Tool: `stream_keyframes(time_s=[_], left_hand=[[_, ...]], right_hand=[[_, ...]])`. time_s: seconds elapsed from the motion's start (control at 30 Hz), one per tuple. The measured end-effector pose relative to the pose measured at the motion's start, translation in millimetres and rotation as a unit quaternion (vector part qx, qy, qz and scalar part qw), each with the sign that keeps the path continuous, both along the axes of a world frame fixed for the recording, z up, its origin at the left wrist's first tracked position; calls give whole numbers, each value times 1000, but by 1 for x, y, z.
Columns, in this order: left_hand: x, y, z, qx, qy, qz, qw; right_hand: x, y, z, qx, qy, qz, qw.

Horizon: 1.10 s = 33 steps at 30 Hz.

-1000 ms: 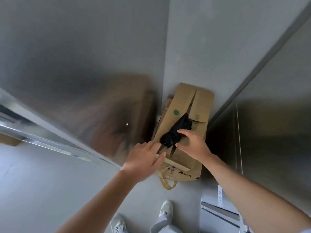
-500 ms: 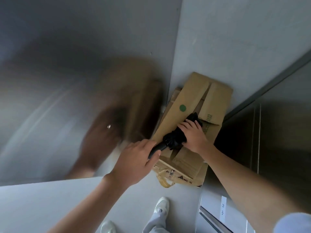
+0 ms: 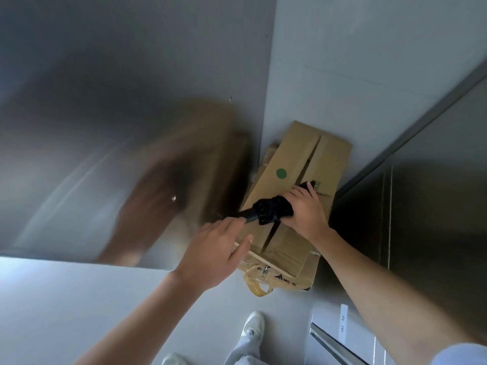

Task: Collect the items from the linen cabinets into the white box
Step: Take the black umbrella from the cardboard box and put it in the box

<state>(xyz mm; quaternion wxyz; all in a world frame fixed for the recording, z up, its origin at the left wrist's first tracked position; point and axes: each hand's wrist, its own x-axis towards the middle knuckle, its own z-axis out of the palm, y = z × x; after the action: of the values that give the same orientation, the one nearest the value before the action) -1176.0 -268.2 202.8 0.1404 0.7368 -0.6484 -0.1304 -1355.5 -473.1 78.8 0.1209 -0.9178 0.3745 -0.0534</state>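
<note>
On the far stack of flattened cardboard (image 3: 297,154) lies a folded black umbrella (image 3: 274,210), left hand (image 3: 210,251) curled round its handle, right hand (image 3: 307,210) gripping its cloth, likely to lift it out level.

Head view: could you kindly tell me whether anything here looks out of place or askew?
Yes: a black folded umbrella lies slantwise on the flattened cardboard boxes stacked in the corner, the right hand gripping it. It looks odd among packaging. A yellow bag handle also pokes out beneath.

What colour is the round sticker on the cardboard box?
The sticker is green, seen in the head view.
</note>
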Motion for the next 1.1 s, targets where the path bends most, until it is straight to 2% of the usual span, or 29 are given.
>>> stream_keyframes(time_s=[0.13, 0.3, 0.43, 0.6, 0.67, 0.87, 1.1], left_hand=[[0, 5, 31, -25, -5, -26, 999], [1, 17, 72, -55, -45, -44, 997], [9, 35, 97, -66, -41, -68, 995], [15, 68, 120, -134, -49, -101, 985], [19, 85, 123, -129, -45, -115, 984], [38, 142, 109, -101, -14, -105, 989], [62, 217, 97, -85, -7, -45, 995]], right_hand=[[3, 21, 48, 59, -102, -82, 990], [-4, 64, 103, 152, -204, -188, 949], [-10, 111, 142, 184, -260, -250, 914], [-13, 179, 181, 221, -299, -331, 868], [-13, 208, 192, 220, -319, -355, 851], [2, 293, 207, 242, -377, -389, 805], [26, 368, 212, 240, -397, -347, 815]])
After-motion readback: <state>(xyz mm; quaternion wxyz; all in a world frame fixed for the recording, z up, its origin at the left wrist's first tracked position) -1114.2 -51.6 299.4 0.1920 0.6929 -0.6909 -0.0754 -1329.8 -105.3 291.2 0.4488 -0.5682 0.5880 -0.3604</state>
